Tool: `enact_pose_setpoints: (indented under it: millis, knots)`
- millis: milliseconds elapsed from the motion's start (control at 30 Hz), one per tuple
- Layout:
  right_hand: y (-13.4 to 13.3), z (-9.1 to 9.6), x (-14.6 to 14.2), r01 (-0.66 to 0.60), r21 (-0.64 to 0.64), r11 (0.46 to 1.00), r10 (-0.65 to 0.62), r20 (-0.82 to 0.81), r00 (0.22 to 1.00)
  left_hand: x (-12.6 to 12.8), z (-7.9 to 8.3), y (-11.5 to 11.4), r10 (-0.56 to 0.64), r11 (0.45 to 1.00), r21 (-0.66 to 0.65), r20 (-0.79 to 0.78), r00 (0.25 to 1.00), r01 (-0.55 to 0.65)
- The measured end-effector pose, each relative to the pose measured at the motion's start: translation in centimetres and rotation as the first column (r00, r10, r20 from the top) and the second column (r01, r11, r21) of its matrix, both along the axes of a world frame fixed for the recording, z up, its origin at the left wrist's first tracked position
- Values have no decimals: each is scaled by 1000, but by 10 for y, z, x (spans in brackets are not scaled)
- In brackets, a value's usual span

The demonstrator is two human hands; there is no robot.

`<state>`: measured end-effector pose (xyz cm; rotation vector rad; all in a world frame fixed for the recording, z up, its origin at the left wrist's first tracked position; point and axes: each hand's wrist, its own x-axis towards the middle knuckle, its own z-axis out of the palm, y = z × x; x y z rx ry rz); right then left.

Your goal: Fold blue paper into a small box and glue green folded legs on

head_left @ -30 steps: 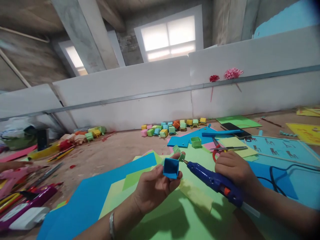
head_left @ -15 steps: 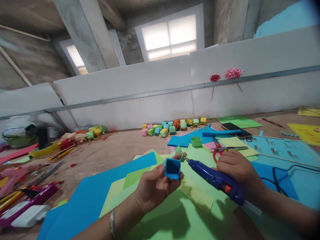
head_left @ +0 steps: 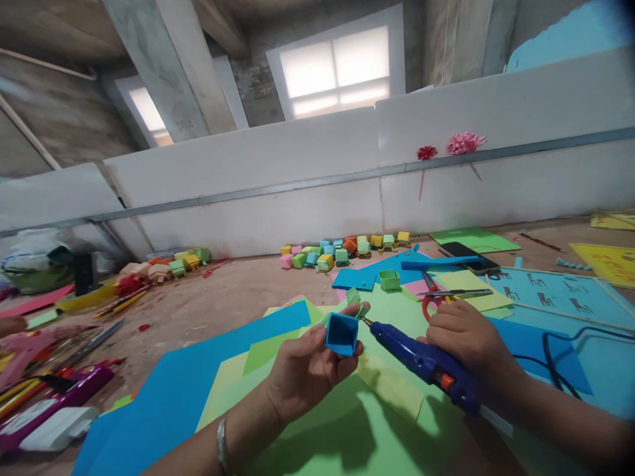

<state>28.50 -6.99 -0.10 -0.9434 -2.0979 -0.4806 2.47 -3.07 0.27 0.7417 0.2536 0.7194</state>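
Note:
Between the thumb and fingers of my left hand [head_left: 302, 370] is a small blue paper box [head_left: 342, 334], its hollow side facing me. A small green paper piece [head_left: 363, 310] shows at my fingertips just above the box. My right hand [head_left: 469, 334] is wrapped round a dark blue glue gun [head_left: 421, 360] with an orange switch and a clear glue stick at its rear. The gun's metal nozzle is at the green piece; whether it touches cannot be told. Beyond the hands a green paper box [head_left: 389, 280] sits on the sheets.
Blue paper sheets [head_left: 163, 396] and green paper [head_left: 317, 436] lie beneath my hands. Red-handled scissors [head_left: 430, 305] and a phone [head_left: 469, 258] are at the right, near a black cable [head_left: 548, 357]. Several small paper boxes [head_left: 342, 254] stand by the white partition [head_left: 248, 218]. A pink glue gun [head_left: 30, 354] lies left.
The glue gun has shifted slightly left and down in my right hand. My left hand keeps its hold on the blue box. Part of a hand now shows at the far left edge.

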Motion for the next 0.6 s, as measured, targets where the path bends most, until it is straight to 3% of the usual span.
enact_pose_setpoints:
  millis: [400,500,600]
  knots:
    - [-1,1,0,-4,-15,1000,3,-14,1000,-1,0,-1,3,1000,-11,7,1000,-3]
    - [7,9,19,22,52,998,-19,-55,998,0,2,-1,33,999,-15,-6,999,-33]
    - [18,33,66,194,94,976,-184,-109,977,1,5,-4,42,999,-32,-12,999,-42]
